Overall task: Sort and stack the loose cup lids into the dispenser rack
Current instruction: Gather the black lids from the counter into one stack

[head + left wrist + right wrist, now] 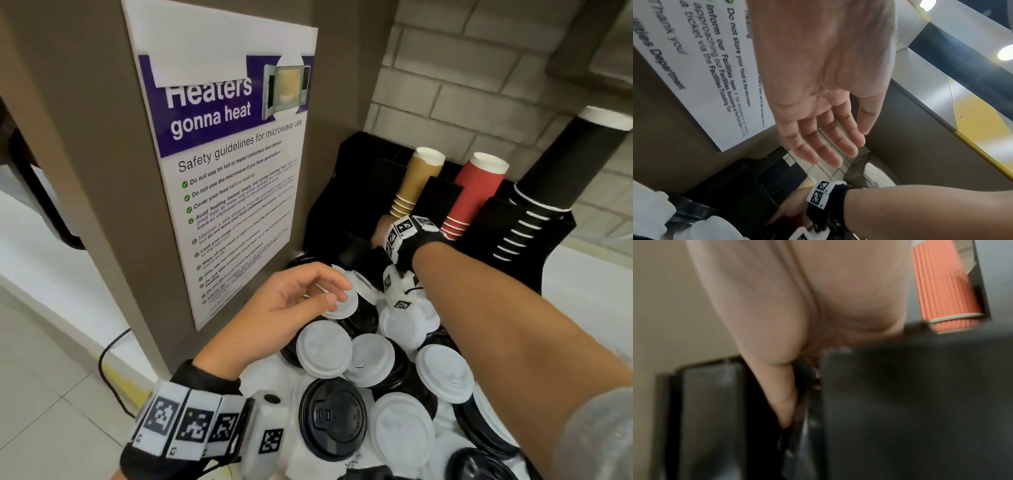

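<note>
Loose white lids [323, 349] and black lids [334, 418] lie heaped on the counter in front of the black dispenser rack [342, 192]. My left hand [329, 291] hovers over the far end of the heap, fingers relaxed, holding nothing; the left wrist view shows its bare palm and straight fingers [828, 146]. My right hand [380, 236] reaches down into a front compartment of the rack. In the blurred right wrist view its thumb [783, 395] presses a dark, shiny lid [805, 412] between the rack walls [900, 402]. The other fingers are hidden.
Stacks of brown cups [416, 181], red ribbed cups [476, 192] and black cups [561, 171] lean out of the rack's back slots. A microwave safety poster [222, 171] hangs on the panel at the left. A black cable [109, 363] runs across the floor below.
</note>
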Demonstrator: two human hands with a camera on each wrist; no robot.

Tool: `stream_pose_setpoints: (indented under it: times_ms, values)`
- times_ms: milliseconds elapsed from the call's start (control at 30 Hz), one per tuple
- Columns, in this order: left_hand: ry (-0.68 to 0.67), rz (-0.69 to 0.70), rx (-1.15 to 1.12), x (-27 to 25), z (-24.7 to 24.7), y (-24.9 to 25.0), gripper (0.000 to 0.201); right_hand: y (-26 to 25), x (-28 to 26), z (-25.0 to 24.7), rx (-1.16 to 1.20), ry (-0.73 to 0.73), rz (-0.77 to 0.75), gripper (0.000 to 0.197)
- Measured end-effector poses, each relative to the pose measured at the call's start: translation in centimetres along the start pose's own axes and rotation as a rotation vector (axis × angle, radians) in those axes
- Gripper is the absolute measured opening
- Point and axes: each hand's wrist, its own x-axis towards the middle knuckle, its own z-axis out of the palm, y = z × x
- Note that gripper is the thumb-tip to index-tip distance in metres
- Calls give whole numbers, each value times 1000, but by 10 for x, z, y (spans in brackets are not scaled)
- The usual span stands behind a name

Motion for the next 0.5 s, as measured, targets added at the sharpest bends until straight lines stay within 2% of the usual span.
stream_pose_setpoints:
  times_ms: [133,200,267,333,367,433,500]
  values:
    - [-3,2,-1,2,1,-3,20,-5,-12,-14,108,52,30,45]
    - [28,-7,21,4,1,-6,21,1,-22,-32,223,127,33,44]
    - [107,-49,47,8,2,-10,25,13,-39,-51,409,209,11,45]
    - [196,-106,44,16,3,-13,34,21,-65,-61,701,295,-57,40]
    - [221,-131,31,20,5,-14,42,22,-79,-62,866,283,-118,33]
    - [221,-163,-7,30,11,-12,61,20,-110,-57,1208,151,-262,23]
    - [200,-152,-64,37,18,-9,76,17,-138,-46,1432,5,-396,25]
